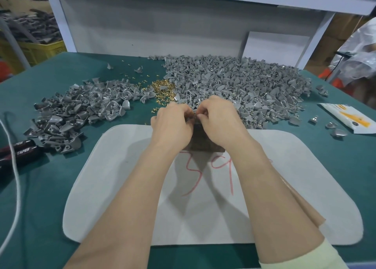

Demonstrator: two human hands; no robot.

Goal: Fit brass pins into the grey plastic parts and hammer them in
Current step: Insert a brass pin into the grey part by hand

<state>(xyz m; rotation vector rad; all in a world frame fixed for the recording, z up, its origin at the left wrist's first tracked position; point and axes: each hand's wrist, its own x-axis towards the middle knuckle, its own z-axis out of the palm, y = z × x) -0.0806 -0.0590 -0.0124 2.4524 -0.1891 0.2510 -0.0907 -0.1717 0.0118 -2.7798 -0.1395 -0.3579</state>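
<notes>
Mid-batch: a pin is apparently being fitted by hand, and hammering is yet to come for this piece.

The left hand [172, 124] and right hand [220, 122] meet with curled fingers [188, 114] that pinch a small grey plastic part [195, 112], held just above a dark brown block [203, 141] on the white felt mat [122, 187]. Any pin between the fingers is hidden. Just beyond the fingers lies the loose heap of small brass pins [163, 89], still plentiful. A pile of grey plastic parts [77, 114] spreads to their left, and a larger grey pile [234, 81] lies beyond and to their right. Brass glints in that larger pile suggest finished pieces, though I cannot tell for sure. Much work seems left, and no hammer shows.
</notes>
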